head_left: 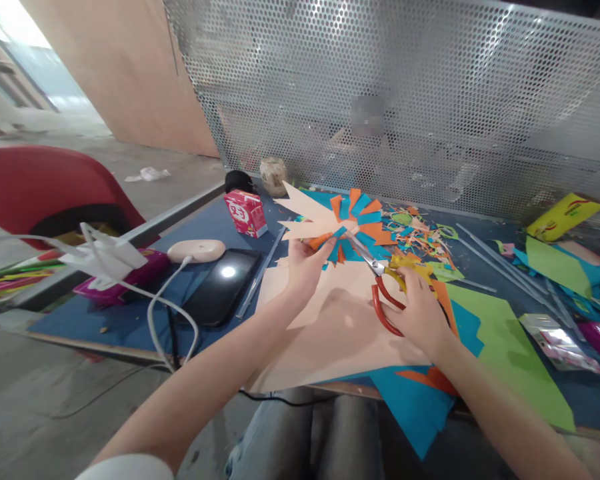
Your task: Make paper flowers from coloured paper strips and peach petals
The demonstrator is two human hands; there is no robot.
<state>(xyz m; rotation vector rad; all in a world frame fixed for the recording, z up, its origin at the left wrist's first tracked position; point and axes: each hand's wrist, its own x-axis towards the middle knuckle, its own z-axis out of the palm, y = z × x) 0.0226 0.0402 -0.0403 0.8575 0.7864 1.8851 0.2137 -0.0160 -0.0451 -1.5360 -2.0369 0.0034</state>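
Note:
Pinched in my left hand is a paper piece with pale pointed strips at its left and orange and blue strips fanned around its middle. My right hand grips scissors with orange and yellow handles. The scissor blades reach the centre of the fanned strips; whether they are closed on paper is hard to tell. Beneath both hands lies a large pale peach sheet, with blue paper and green paper at its right.
Paper scraps lie behind the scissors. At left are a black phone, a pink box, a cream case and white chargers with cables. A perforated metal panel rises behind; a red chair stands at left.

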